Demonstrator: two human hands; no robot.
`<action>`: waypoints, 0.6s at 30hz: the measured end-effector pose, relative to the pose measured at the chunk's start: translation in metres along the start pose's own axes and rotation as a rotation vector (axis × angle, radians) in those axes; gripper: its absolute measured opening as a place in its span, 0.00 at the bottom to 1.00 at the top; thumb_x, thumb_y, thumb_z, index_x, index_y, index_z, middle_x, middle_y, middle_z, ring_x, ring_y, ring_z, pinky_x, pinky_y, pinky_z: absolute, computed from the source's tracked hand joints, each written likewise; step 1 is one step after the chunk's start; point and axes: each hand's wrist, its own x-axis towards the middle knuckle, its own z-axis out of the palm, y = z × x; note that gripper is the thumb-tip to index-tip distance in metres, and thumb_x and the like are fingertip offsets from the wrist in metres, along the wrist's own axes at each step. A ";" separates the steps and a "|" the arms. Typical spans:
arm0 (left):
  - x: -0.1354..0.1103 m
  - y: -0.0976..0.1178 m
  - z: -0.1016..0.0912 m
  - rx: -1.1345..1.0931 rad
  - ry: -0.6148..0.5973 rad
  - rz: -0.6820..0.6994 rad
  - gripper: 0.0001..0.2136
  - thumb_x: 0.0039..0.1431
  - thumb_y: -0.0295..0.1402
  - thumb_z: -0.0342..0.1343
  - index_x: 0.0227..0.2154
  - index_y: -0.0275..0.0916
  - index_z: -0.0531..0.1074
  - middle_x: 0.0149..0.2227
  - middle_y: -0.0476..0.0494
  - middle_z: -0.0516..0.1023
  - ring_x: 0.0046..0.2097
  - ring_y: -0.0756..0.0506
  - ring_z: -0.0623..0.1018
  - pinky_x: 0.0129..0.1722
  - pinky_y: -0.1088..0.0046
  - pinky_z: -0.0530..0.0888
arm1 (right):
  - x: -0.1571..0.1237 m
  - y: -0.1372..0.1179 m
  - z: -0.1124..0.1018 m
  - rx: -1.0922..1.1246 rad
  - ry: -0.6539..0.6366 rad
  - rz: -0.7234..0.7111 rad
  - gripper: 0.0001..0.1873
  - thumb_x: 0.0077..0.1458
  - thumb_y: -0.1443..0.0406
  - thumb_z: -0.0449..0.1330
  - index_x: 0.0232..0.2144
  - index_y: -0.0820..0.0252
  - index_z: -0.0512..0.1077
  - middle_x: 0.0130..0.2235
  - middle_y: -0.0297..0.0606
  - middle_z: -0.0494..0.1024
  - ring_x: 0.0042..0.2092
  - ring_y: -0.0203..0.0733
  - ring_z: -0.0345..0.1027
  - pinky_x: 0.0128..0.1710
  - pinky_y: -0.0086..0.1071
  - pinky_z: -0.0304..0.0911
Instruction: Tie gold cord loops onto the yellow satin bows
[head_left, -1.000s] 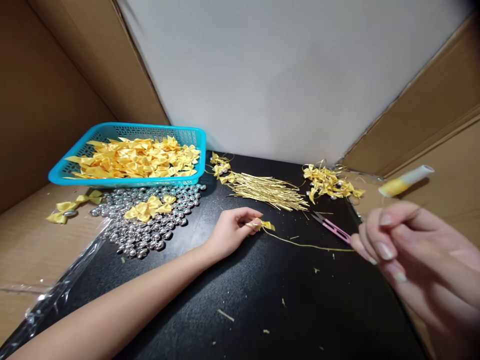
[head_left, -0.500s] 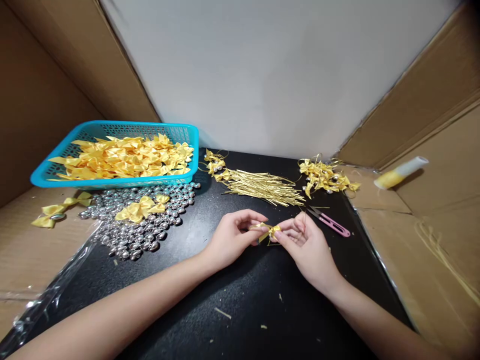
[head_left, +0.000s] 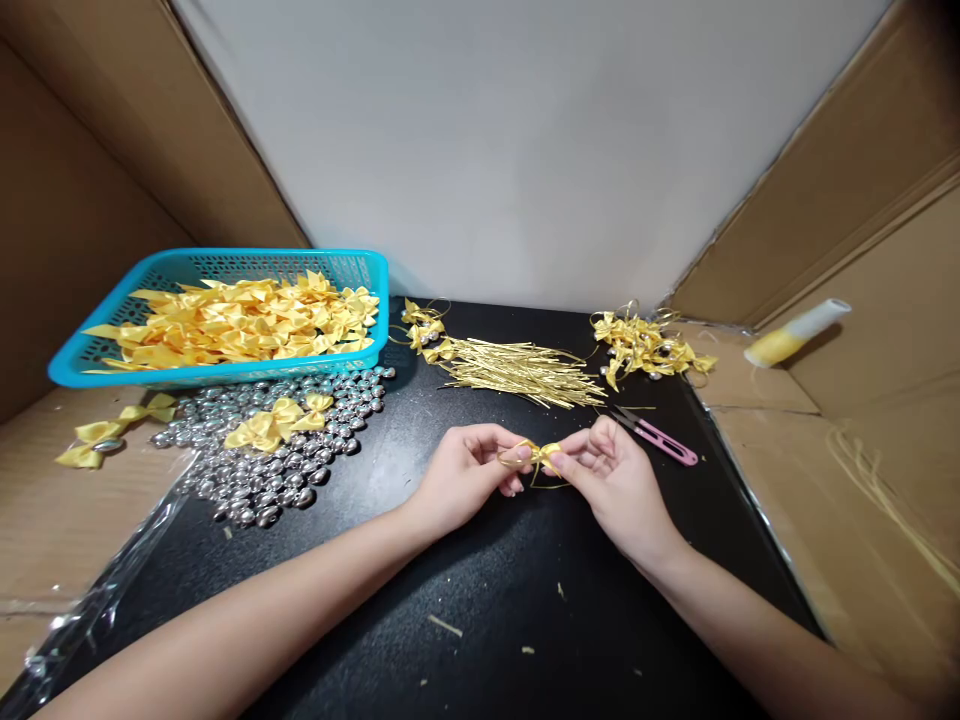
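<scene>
Between my two hands, above the black table, is a small yellow ribbon bow (head_left: 545, 457) with thin gold cord around its middle. My left hand (head_left: 474, 472) pinches its left side between thumb and fingers, with a loop of the cord by the fingertips. On the other side, my right hand (head_left: 611, 480) has thumb and forefinger closed on the bow's right side. A loose cord end hangs just below the bow. Beyond my hands lies a bundle of gold cord pieces (head_left: 525, 373). Pink thread snips (head_left: 667, 443) rest beside my right hand.
A blue basket (head_left: 379, 300) full of yellow bows stands at the back left. Silver beads (head_left: 262, 490) spread before it, some bows on top. Finished-looking bows with beads and cords (head_left: 649, 345) lie at the back right. A white-yellow tube (head_left: 799, 333) is at far right.
The bow has been turned and spread out between my fingertips, showing more of its front. A cord loop now shows at my left fingers. The view has shifted slightly.
</scene>
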 end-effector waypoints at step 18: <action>-0.001 0.006 -0.010 0.666 0.079 0.646 0.08 0.56 0.28 0.62 0.39 0.37 0.75 0.31 0.46 0.77 0.28 0.52 0.72 0.27 0.78 0.72 | 0.003 0.001 0.000 0.100 -0.067 0.238 0.35 0.32 0.57 0.76 0.22 0.56 0.49 0.22 0.27 0.76 0.27 0.33 0.74 0.31 0.26 0.71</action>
